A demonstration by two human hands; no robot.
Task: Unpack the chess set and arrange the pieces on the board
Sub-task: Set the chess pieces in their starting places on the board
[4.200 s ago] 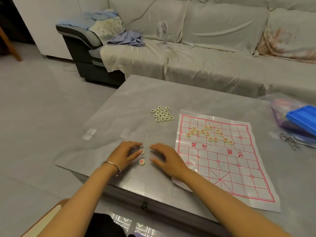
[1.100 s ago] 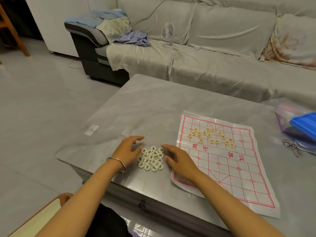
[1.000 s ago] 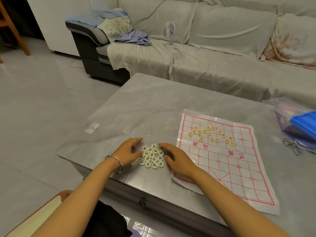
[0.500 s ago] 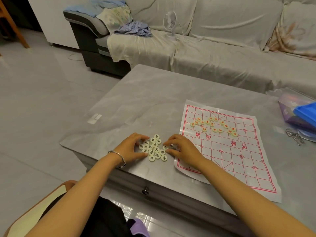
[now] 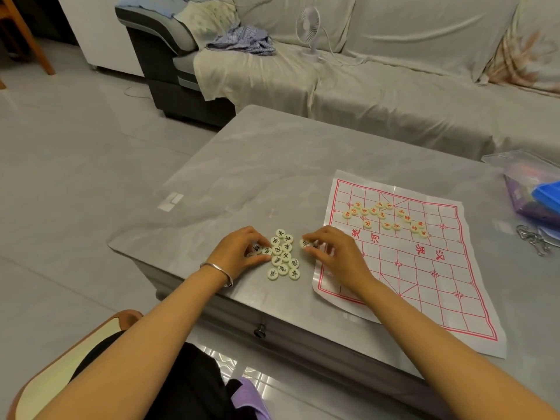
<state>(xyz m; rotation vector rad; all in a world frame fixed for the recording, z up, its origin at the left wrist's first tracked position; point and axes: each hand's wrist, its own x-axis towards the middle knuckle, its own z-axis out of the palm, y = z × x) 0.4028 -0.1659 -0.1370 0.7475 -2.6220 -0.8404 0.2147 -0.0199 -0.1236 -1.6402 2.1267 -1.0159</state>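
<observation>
We see the black-lettered pieces (image 5: 283, 256) heaped just left of the board (image 5: 424, 268). The left hand (image 5: 239, 253) curls its fingers round pieces on the heap's side away from the board. The right hand (image 5: 333, 253) pinches a single piece (image 5: 304, 244) between thumb and fingertips, right at the board's left edge. Red-lettered pieces (image 5: 385, 218) lie scattered across the board's far half.

Grey table (image 5: 272, 153), covered sofa (image 5: 394, 95), small white fan (image 5: 307, 24) on its seat, crumpled striped cloth (image 5: 242, 40), metal chain (image 5: 533, 241)
</observation>
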